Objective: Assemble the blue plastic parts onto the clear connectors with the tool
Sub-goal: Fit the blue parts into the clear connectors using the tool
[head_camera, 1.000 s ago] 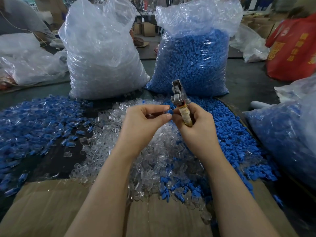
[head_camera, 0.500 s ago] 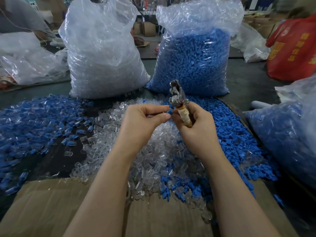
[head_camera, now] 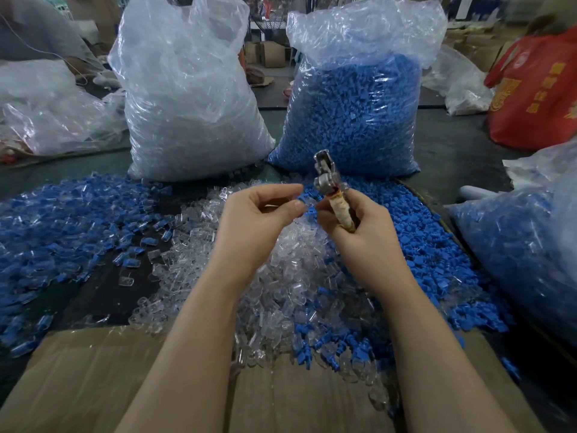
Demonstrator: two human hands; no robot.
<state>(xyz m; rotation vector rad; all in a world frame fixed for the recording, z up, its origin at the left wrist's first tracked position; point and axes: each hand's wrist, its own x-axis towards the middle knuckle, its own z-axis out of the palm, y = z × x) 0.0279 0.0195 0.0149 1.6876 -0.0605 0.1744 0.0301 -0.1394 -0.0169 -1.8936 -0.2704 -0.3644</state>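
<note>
- Blue plastic part (head_camera: pixel 302 200), small, is pinched between thumb and forefinger of the left hand (head_camera: pixel 259 220), above the middle of the tabletop (head_camera: pixel 103 285).
- A clear connector (head_camera: pixel 311 202) sits right at that part, between the two hands; whether the two pieces are already joined cannot be told.
- Right hand (head_camera: pixel 365 235) curls round the cloth-wrapped handle of the tool (head_camera: pixel 331 189), whose metal head points up and away from the person; its fingertips reach toward the connector.
- Loose clear connectors (head_camera: pixel 281 285) lie heaped on the middle of the tabletop, under both hands.
- Loose blue parts (head_camera: pixel 431 260) spread along the right side of the tabletop.
- A pile of blue-and-clear pieces (head_camera: pixel 56 226) covers the left side.
- A sheet of cardboard (head_camera: pixel 93 379) lies along the near edge.
- At the far edge stand two plastic sacks side by side: a sack of clear connectors (head_camera: pixel 187 114) on the left, a sack of blue parts (head_camera: pixel 352 114) on the right.
- Another bag of blue pieces (head_camera: pixel 524 245) rests at the right edge, a red bag (head_camera: pixel 537 98) beyond it.
</note>
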